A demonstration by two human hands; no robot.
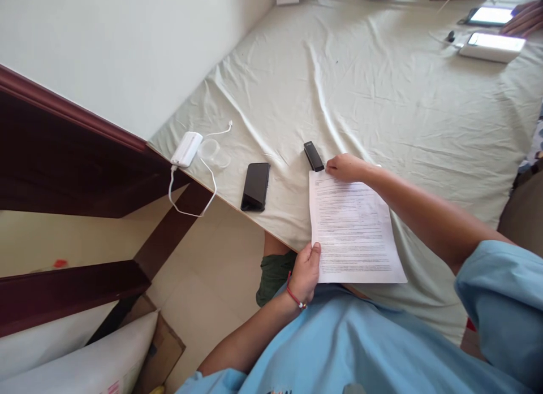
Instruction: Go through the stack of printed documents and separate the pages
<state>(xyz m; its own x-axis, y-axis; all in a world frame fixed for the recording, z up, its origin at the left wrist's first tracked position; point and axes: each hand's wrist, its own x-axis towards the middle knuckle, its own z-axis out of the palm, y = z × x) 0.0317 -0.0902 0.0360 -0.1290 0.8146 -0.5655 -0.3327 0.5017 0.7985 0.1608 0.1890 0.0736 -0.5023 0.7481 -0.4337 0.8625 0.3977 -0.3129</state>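
Observation:
A printed sheet of paper (pixel 352 230) lies partly on the cloth-covered table, its near end reaching over my lap. My left hand (pixel 306 272) is closed on its lower left edge, thumb on top. At the far edge, my right hand (pixel 345 168) has its fingers curled together against the paper, close to the top left corner. Just left of those fingertips, a small black stapler (pixel 314 156) touches or nearly touches the paper's top edge. Whether a second sheet lies underneath is hidden.
Left of the paper lies a black phone (pixel 255 186). A white power bank (pixel 186 149) with a cable and a clear plastic cup (pixel 214 154) sit by the table's left edge. Another person's hand (pixel 524 20) is at the far right, near a phone (pixel 490 16) and a white device (pixel 492 47).

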